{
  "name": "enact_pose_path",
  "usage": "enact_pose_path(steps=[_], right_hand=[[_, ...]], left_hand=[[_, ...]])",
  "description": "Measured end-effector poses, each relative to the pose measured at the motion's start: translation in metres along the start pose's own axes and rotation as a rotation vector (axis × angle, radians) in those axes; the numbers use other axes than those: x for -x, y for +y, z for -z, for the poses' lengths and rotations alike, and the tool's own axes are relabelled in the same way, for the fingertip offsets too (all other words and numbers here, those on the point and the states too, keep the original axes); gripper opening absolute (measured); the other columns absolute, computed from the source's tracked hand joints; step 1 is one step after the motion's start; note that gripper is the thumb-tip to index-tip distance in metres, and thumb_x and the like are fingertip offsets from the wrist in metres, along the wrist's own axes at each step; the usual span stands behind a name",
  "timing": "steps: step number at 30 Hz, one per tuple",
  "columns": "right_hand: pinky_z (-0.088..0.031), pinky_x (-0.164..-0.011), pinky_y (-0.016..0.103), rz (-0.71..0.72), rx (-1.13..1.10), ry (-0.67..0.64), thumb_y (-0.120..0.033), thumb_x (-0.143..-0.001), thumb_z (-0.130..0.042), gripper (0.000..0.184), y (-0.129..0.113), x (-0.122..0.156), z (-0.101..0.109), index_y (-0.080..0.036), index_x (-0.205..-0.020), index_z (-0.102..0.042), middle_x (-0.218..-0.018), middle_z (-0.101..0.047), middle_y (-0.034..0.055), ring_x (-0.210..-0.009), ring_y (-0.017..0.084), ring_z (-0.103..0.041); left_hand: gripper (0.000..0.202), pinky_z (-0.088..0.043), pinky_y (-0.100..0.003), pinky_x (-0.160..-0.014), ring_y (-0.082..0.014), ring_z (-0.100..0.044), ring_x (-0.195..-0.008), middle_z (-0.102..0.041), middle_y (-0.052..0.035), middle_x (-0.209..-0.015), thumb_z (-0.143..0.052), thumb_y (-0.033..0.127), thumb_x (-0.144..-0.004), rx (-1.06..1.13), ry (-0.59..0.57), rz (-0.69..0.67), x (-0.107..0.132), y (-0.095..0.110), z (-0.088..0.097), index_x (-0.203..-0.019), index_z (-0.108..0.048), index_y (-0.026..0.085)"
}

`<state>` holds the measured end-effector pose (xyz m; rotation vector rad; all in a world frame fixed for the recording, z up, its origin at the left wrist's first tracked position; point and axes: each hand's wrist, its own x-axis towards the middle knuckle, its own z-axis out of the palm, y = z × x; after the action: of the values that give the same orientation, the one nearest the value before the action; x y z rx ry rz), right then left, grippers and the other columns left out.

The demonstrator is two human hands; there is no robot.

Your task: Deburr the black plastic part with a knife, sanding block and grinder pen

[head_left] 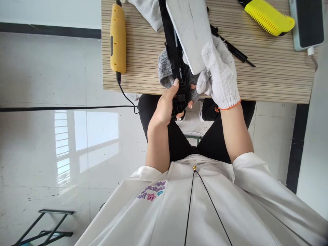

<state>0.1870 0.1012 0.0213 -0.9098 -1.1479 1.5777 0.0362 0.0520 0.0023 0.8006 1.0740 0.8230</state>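
Observation:
My bare left hand is closed around the lower end of a long black plastic frame that stands on edge over the near edge of the wooden table. My right hand, in a white knit glove, grips the lower corner of a flat grey-white panel that lies against the frame. A grey knit cloth or glove sits under the frame, just beyond my left thumb.
A yellow power tool with a black cable lies on the table's left. A yellow comb-like brush, a phone and a thin black rod lie to the right. The floor below is glossy.

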Motion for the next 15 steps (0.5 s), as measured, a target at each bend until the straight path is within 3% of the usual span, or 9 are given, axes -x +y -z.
enact_pose_path(steps=[4,6,11,14,15], right_hand=[[-0.038,-0.03,0.021,0.031,0.093,-0.044,-0.044,-0.094,-0.062,0.023,-0.0023,0.0022,-0.0019,-0.023,-0.104,-0.058,-0.06,-0.056,-0.0079,-0.037,0.008,-0.048],[-0.039,-0.031,0.02,0.051,0.051,0.026,-0.041,-0.095,-0.061,0.019,-0.0012,0.0024,-0.0028,-0.024,-0.101,-0.057,-0.06,-0.055,-0.0081,-0.038,0.008,-0.049],[-0.032,-0.028,0.021,0.115,0.046,-0.011,-0.042,-0.092,-0.066,0.026,0.0043,0.0016,-0.0043,-0.02,-0.103,-0.061,-0.061,-0.057,-0.008,-0.034,0.007,-0.043],[-0.031,-0.029,0.021,0.153,0.034,0.097,-0.043,-0.095,-0.061,0.021,0.0028,0.0029,-0.0049,-0.022,-0.099,-0.058,-0.064,-0.057,-0.0077,-0.035,0.006,-0.041],[-0.031,-0.029,0.021,0.136,0.057,0.069,-0.045,-0.095,-0.06,0.023,0.0017,0.0035,-0.0051,-0.023,-0.098,-0.058,-0.067,-0.059,-0.0069,-0.037,0.006,-0.041]], left_hand=[[0.057,-0.029,-0.024,-0.031,-0.0108,-0.048,-0.037,-0.066,-0.006,-0.067,-0.04,0.066,-0.097,0.006,0.003,-0.023,-0.0017,-0.0029,0.0007,-0.105,-0.067,0.017],[0.055,-0.029,-0.024,-0.031,-0.0097,-0.046,-0.036,-0.066,-0.0055,-0.067,-0.041,0.065,-0.097,0.024,-0.02,-0.04,-0.0019,-0.0035,0.0007,-0.104,-0.067,0.017],[0.052,-0.026,-0.024,-0.032,-0.0092,-0.043,-0.037,-0.064,-0.0043,-0.067,-0.041,0.063,-0.098,0.042,-0.038,-0.066,-0.0008,-0.0023,-0.0001,-0.1,-0.066,0.018],[0.052,-0.026,-0.024,-0.033,-0.0083,-0.037,-0.035,-0.062,-0.0026,-0.065,-0.036,0.061,-0.1,0.031,-0.053,-0.055,0.0008,-0.0003,-0.0008,-0.102,-0.066,0.019],[0.051,-0.026,-0.024,-0.033,-0.008,-0.036,-0.035,-0.062,-0.0024,-0.065,-0.036,0.06,-0.1,0.026,-0.051,-0.051,0.0014,0.0003,-0.0011,-0.102,-0.066,0.019]])
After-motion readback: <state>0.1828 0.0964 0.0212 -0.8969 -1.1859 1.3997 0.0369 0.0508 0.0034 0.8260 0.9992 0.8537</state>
